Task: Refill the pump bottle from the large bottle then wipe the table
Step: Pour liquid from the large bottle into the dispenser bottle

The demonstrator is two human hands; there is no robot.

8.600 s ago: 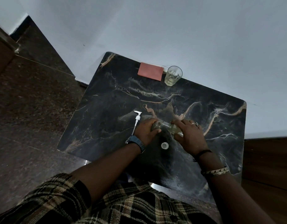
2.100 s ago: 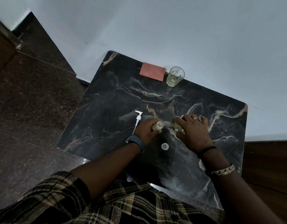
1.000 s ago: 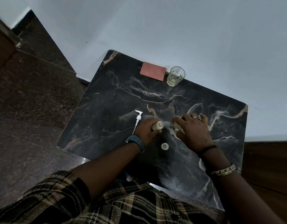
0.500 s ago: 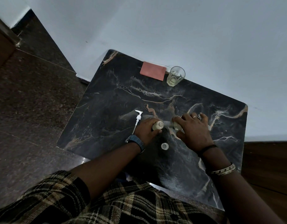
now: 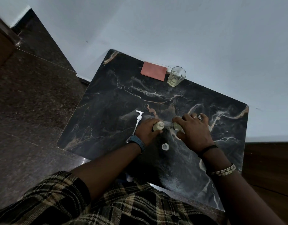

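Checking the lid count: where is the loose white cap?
In the head view, the cap lies on the table, near the front edge, between both wrists, just below the left hand.

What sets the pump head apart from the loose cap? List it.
The pump head is long, with a nozzle and thin dip tube, and lies flat beside the left hand. The loose cap is a short round ring, open side up, nearer the person between both wrists. Both are pale, off their bottles, on the table.

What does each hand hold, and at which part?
Left hand grips the pump bottle around its body; right hand grips the large bottle around its body.
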